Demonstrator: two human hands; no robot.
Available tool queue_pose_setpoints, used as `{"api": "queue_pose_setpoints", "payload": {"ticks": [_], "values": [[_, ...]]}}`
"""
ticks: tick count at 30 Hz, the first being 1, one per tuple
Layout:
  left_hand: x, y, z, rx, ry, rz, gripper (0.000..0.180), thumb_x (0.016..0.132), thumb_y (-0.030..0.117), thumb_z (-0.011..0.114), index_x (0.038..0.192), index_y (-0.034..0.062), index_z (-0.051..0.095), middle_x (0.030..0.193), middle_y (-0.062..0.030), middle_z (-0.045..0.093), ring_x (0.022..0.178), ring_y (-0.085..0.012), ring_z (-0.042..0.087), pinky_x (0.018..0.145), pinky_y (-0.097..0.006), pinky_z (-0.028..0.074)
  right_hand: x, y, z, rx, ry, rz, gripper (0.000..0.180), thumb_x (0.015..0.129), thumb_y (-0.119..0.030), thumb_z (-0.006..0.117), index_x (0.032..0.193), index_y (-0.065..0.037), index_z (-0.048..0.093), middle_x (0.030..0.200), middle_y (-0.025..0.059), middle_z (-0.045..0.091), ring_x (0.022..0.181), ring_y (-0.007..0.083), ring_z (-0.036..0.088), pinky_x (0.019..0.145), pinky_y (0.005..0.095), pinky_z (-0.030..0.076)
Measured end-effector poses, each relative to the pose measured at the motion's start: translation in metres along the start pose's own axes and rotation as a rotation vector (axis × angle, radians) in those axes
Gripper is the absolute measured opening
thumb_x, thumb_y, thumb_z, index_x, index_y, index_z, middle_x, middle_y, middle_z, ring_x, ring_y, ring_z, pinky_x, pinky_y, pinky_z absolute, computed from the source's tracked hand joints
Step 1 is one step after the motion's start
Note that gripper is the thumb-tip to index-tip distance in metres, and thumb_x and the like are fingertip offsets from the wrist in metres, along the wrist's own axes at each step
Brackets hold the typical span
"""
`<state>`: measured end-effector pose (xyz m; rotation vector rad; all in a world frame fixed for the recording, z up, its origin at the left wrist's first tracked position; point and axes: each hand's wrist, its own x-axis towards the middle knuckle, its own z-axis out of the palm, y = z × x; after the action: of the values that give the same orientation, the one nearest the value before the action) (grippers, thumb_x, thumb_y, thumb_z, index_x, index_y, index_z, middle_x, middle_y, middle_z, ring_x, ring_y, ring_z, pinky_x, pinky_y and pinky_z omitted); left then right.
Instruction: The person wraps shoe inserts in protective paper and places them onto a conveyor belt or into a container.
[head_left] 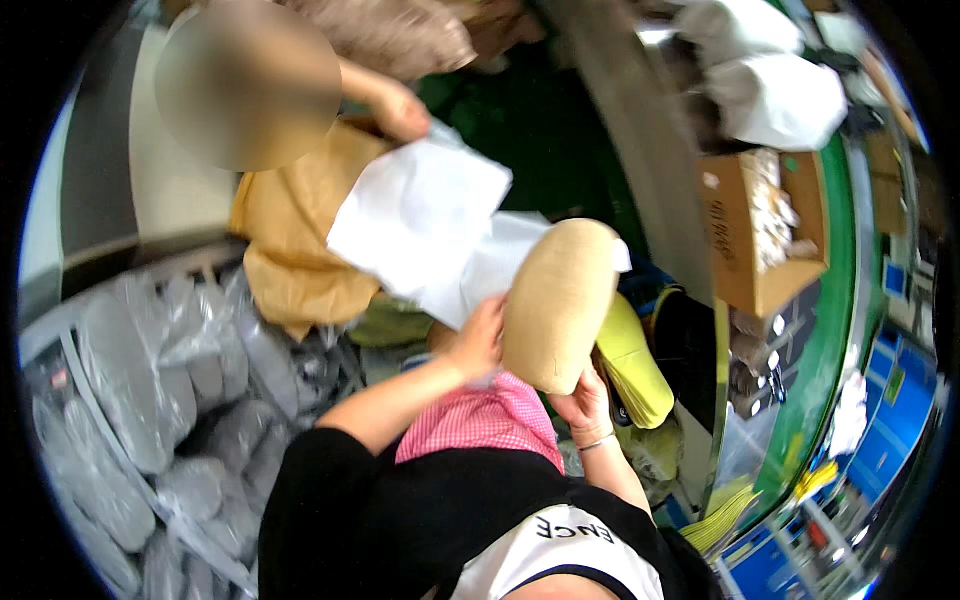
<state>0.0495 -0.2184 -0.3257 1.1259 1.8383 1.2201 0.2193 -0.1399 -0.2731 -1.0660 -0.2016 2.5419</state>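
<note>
**Beige pad [560, 305] up in two hands, over the lap**

From my end of the feed, I find the pad right of centre, long axis running near to far, leaning slightly right at its far end. Both hands are clamped on it, set apart: left hand [484, 345] on the left edge, right hand [588, 405] at the near end, a band [598, 442] on that wrist.

Handling, my judgement: this two-point hold suits a bulky piece. I'd grip lightly, so fingers don't dent the face, and let the right hand bear the weight while the left steadies. The far end hangs free; best keep it level and off the green pad [637, 368] just to the right. The white sheet [420, 215] lies close on the far left; I'd mind creasing it under the pad.

Hard to make out: the pad's underside and the fingertips behind it. The sheet runs behind the pad, so I can't tell if it is one piece or two, or whether my left fingers catch it. A co-worker's hand [402, 110] is by the sheet's far edge; blur hides whether they touch. Pink checked cloth [485, 425] is partly covered by the left forearm. Grey pads [140, 370] at left are fogged by clear wrap and cut by the rim.
</note>
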Motion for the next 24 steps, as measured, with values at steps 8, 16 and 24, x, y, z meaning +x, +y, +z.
{"api": "queue_pose_setpoints", "payload": {"ticks": [8, 16, 24], "values": [[-0.027, 0.079, 0.020, -0.223, -0.330, 0.229, 0.027, 0.071, 0.008, 0.054, 0.098, 0.0054, 0.056, 0.105, -0.0175, 0.050, 0.100, -0.0339, 0.046, 0.085, -0.039, 0.039, -0.071, -0.052, 0.023, -0.086, -0.299, -0.192, 0.051, 0.078, -0.024, 0.060, 0.119, 0.001, 0.041, 0.115, 0.0114, 0.051, 0.103, 0.0218, 0.051, 0.089, 0.0371, 0.040], [-0.027, 0.165, 0.047, -0.273, -0.285, 0.355, 0.024, 0.072, 0.006, 0.059, 0.096, 0.0043, 0.057, 0.094, -0.0136, 0.056, 0.082, -0.0282, 0.056, 0.073, -0.033, 0.045, -0.163, -0.055, 0.027, -0.142, -0.304, -0.487, 0.056, 0.080, -0.025, 0.056, 0.124, 0.001, 0.034, 0.120, 0.0122, 0.047, 0.108, 0.0237, 0.048, 0.092, 0.0385, 0.037], [-0.038, 0.199, 0.086, -0.045, -0.406, 0.784, 0.033, 0.071, 0.017, 0.063, 0.103, 0.0127, 0.056, 0.106, -0.0096, 0.054, 0.099, -0.0307, 0.049, 0.083, -0.039, 0.040, -0.188, -0.050, -0.033, -0.120, -0.278, -0.602, 0.047, 0.084, -0.028, 0.052, 0.119, 0.000, 0.040, 0.113, 0.0098, 0.052, 0.102, 0.0200, 0.051, 0.086, 0.0353, 0.041]]}}
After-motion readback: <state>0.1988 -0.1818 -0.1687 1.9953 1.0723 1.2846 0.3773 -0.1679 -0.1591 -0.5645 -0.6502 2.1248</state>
